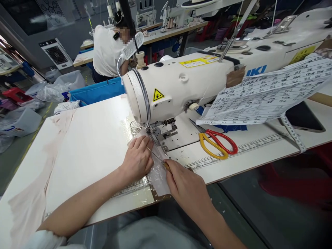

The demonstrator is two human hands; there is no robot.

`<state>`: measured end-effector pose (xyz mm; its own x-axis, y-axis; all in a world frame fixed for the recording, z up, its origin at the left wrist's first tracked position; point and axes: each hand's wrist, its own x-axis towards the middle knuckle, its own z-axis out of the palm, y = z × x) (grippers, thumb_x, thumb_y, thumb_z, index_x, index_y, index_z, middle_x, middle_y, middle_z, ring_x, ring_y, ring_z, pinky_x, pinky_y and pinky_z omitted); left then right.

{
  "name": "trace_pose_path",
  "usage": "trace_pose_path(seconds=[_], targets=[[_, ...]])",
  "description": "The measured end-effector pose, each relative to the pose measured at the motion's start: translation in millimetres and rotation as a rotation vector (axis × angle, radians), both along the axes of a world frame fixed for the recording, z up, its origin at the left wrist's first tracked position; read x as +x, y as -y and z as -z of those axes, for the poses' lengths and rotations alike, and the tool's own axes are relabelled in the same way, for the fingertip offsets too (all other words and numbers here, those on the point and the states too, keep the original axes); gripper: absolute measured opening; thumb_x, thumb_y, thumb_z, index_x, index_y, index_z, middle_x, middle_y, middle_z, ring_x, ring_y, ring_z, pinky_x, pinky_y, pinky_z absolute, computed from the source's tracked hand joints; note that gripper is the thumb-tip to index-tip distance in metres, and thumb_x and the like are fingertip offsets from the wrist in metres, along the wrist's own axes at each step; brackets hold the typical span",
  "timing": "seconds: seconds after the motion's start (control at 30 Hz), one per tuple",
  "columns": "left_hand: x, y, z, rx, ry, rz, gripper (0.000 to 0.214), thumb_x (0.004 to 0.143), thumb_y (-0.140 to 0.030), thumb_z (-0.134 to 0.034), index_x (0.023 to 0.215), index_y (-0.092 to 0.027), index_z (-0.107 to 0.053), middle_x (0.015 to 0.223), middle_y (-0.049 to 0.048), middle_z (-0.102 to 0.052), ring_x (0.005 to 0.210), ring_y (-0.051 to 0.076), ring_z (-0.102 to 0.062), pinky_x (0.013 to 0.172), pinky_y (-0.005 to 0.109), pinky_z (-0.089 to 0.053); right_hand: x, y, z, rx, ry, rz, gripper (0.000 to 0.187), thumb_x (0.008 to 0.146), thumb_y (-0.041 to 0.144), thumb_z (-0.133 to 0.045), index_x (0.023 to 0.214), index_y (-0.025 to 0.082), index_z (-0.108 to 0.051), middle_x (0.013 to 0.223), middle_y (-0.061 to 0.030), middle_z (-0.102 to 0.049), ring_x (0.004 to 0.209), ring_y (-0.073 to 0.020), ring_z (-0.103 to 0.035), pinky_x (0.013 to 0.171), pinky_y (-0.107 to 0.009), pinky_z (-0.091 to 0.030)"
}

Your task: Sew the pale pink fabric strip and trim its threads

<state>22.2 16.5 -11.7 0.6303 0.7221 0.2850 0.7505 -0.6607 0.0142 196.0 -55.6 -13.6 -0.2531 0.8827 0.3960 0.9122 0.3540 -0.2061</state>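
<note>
My left hand [137, 154] presses with curled fingers on a strip of pale, thin fabric [160, 178], right in front of the sewing machine's presser foot [153, 130]. The fabric runs from under the foot toward the table's front edge. In my right hand [185, 183] is an awl [157, 155], gripped by its wooden handle. Its thin metal shaft slants up and left over the fabric, its tip close to my left fingers. The white sewing machine [176, 81] stands just beyond both hands; its needle is hard to make out.
Scissors [216, 141] with red and yellow handles lie right of the foot. A handwritten sheet [269, 93] hangs from the machine above a dark phone-like device [303, 117]. More pale fabric [31, 204] drapes over the table's left side. A co-worker [109, 52] sits beyond a blue bin [98, 91].
</note>
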Motion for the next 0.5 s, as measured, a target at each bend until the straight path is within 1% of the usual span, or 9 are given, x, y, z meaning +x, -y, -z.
trace_pose_path(seconds=[0.1,0.17,0.27,0.33,0.43,0.5], targets=[[-0.7,-3.6,0.2,-0.001,-0.012,-0.072,0.044,0.089,-0.024,-0.046,0.132,-0.012,-0.05,0.121,0.0166,-0.055,0.116,0.033,-0.048,0.096,0.05,-0.043,-3.8,-5.3,1.0,-0.015,0.029,0.015,0.024,0.092,0.01,-0.037,0.102,0.017,-0.058,0.075,-0.0031,-0.072,0.056,-0.0152,-0.065,0.047,-0.023,-0.038],[-1.1,-6.4,1.0,-0.003,-0.02,-0.079,0.044,0.09,-0.024,-0.045,0.132,-0.011,-0.05,0.119,0.0168,-0.055,0.113,0.032,-0.049,0.094,0.05,-0.044,-5.8,-8.9,1.9,-0.004,0.029,0.019,0.023,0.092,0.01,-0.037,0.101,0.016,-0.058,0.072,-0.0031,-0.071,0.055,-0.0158,-0.065,0.047,-0.024,-0.037],[-3.1,-12.0,1.9,-0.003,-0.036,-0.07,0.042,0.091,-0.022,-0.044,0.13,-0.009,-0.052,0.122,0.0175,-0.055,0.115,0.032,-0.048,0.097,0.05,-0.042,-7.9,-12.3,2.8,0.016,-0.003,0.02,0.023,0.092,0.011,-0.037,0.099,0.015,-0.058,0.069,-0.0028,-0.07,0.053,-0.016,-0.065,0.047,-0.024,-0.035],[-5.7,-16.5,1.6,0.001,-0.053,-0.069,0.039,0.092,-0.02,-0.043,0.128,-0.01,-0.053,0.124,0.0163,-0.056,0.119,0.031,-0.047,0.099,0.048,-0.042,-8.9,-11.5,2.7,0.008,-0.04,0.016,0.023,0.092,0.012,-0.037,0.099,0.015,-0.059,0.067,-0.0025,-0.07,0.05,-0.0159,-0.064,0.046,-0.024,-0.036],[-10.0,-20.9,-0.4,0.03,-0.086,-0.08,0.037,0.093,-0.015,-0.04,0.127,-0.01,-0.055,0.128,0.0153,-0.057,0.124,0.03,-0.046,0.103,0.048,-0.04,-9.5,-5.2,1.8,-0.012,-0.097,-0.001,0.025,0.093,0.013,-0.035,0.099,0.014,-0.059,0.065,-0.0028,-0.07,0.047,-0.016,-0.063,0.044,-0.024,-0.037],[-10.9,-19.8,-2.4,0.055,-0.102,-0.088,0.037,0.093,-0.011,-0.039,0.126,-0.01,-0.055,0.13,0.0155,-0.057,0.126,0.03,-0.045,0.104,0.049,-0.039,-9.5,0.5,1.3,-0.02,-0.117,-0.007,0.025,0.093,0.014,-0.034,0.099,0.014,-0.059,0.064,-0.0026,-0.07,0.046,-0.0159,-0.063,0.043,-0.024,-0.037]])
